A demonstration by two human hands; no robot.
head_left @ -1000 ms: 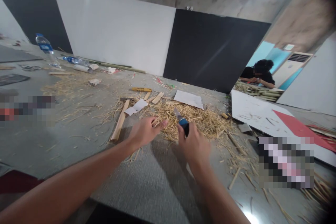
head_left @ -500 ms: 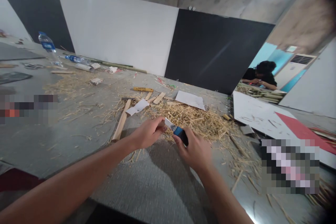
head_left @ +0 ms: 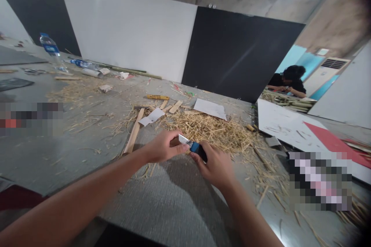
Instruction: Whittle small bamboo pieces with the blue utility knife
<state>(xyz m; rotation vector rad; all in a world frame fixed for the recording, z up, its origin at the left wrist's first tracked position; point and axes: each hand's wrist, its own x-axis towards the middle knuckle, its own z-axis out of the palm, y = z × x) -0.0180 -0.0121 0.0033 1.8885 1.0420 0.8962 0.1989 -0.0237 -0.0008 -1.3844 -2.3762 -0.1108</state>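
My right hand (head_left: 217, 164) is wrapped round the blue and black handle of a utility knife (head_left: 197, 149), its bright blade pointing left. Close against the blade is my left hand (head_left: 164, 147), the thumb stretched along the near side toward the blade's base and the fingers curled behind. Whatever those fingers pinch is too small and hidden to make out. Both hands are just above the grey table (head_left: 150, 200), at the near edge of a heap of straw-coloured shavings (head_left: 214, 129).
A wooden strip (head_left: 134, 131), paper scraps (head_left: 152, 117), a white sheet (head_left: 210, 109) and a yellow cutter (head_left: 157, 97) surround the shavings. Water bottles (head_left: 50, 48) are at the back left, white and red boards (head_left: 286, 119) at the right. Another person (head_left: 292, 81) sits beyond the partition (head_left: 232, 54).
My left thumb has moved right, onto or close to the blade's base. The blade shows brighter at a slightly different angle. My right hand keeps its hold on the knife.
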